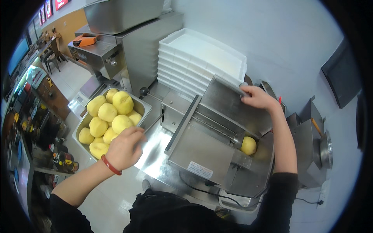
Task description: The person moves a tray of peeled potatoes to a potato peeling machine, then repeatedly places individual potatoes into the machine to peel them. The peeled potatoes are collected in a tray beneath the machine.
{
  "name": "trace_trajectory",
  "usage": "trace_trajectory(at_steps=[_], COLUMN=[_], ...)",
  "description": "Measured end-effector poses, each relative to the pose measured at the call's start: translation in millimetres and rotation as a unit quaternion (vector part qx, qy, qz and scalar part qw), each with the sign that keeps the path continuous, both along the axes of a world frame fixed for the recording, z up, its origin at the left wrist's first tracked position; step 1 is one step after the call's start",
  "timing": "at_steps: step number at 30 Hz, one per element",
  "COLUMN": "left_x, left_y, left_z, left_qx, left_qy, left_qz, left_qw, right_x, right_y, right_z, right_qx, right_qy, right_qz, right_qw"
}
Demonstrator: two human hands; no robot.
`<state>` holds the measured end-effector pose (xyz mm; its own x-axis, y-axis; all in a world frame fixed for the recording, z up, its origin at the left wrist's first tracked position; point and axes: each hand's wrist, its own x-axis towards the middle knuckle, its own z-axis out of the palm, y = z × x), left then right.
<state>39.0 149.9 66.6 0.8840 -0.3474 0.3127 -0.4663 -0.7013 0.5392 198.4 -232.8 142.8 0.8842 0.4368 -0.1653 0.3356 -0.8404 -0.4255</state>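
Observation:
A metal pan (147, 110) heaped with peeled potatoes (107, 112) stands on the left. My left hand (126, 148), slightly blurred, is over the pan's near right side, thumb and fingers apart, with nothing visible in it. In front of me is a stainless-steel slicing machine (201, 148) with a spring-wrapped rod and a pusher. One peeled potato (248, 145) lies in its channel, at the pusher's right end. My right hand (258, 98) grips the upper edge of the raised metal lid (224, 102), beside a small knob. The lid stands tilted up behind the channel.
Stacked white plastic trays (201, 58) stand behind the machine against the wall. A large steel appliance (145, 46) is at back left, with an orange tool (85, 40) on top. A black power cable (209, 192) runs along the machine's front. A steel bowl (327, 150) is at right.

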Motion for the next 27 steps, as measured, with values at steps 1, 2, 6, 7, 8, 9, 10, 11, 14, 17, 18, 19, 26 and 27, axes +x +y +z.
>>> trace_trajectory(at_steps=[1, 2, 6, 7, 8, 9, 10, 11, 14, 17, 18, 19, 26, 27], left_x=[-0.4, -0.4, 0.8, 0.8, 2.0, 4.2, 6.0, 6.4, 2.7, -14.6, -21.9, -27.4, -35.8, -36.3], left_y=[-0.2, 0.1, 3.1, 6.0, 7.9, 11.2, 18.2, 26.1, 54.8, 75.1, 75.3, 76.3, 69.3, 68.9], left_z=[-0.2, -0.5, -7.2, -11.1, -17.0, -24.4, -32.2, -42.0, -78.8, -115.8, -126.4, -133.9, -139.8, -138.4], left_qx=[-0.006, -0.020, -0.117, -0.178, -0.250, -0.321, -0.459, -0.460, -0.351, -0.036, 0.017, 0.074, 0.136, 0.129], left_qy=[0.004, 0.016, 0.062, 0.068, 0.068, 0.053, 0.072, 0.078, 0.037, -0.041, -0.027, 0.012, -0.083, -0.081], left_qz=[0.001, 0.001, 0.019, 0.028, 0.035, 0.037, 0.017, 0.074, 0.194, 0.259, 0.272, 0.290, 0.235, 0.233], left_qw=[1.000, 1.000, 0.991, 0.981, 0.965, 0.945, 0.885, 0.881, 0.915, 0.964, 0.962, 0.954, 0.959, 0.960], right_x=[-16.6, -32.2, -70.3, -77.7, -83.0, -86.1, -88.4, -91.6, -106.6, -121.7, -123.0, -122.4, -108.3, -107.9], right_y=[5.0, 12.0, 45.9, 52.6, 56.4, 58.3, 56.4, 52.4, 36.8, 25.5, 22.4, 19.7, 8.7, 8.4], right_z=[0.4, -3.9, -41.6, -51.8, -57.9, -60.8, -59.9, -57.1, -48.7, -50.6, -51.3, -52.0, -50.4, -51.1], right_qx=[0.027, 0.019, 0.000, -0.054, -0.037, -0.079, -0.050, -0.051, -0.078, -0.093, -0.095, -0.080, -0.048, -0.044], right_qy=[0.021, -0.003, -0.037, -0.002, -0.051, -0.060, -0.080, -0.074, -0.084, -0.092, -0.081, -0.085, -0.076, -0.080], right_qz=[0.020, 0.052, 0.166, 0.129, 0.146, 0.114, 0.102, 0.070, 0.022, 0.001, -0.003, -0.025, -0.098, -0.093], right_qw=[0.999, 0.998, 0.985, 0.990, 0.987, 0.989, 0.990, 0.993, 0.993, 0.991, 0.992, 0.993, 0.991, 0.992])
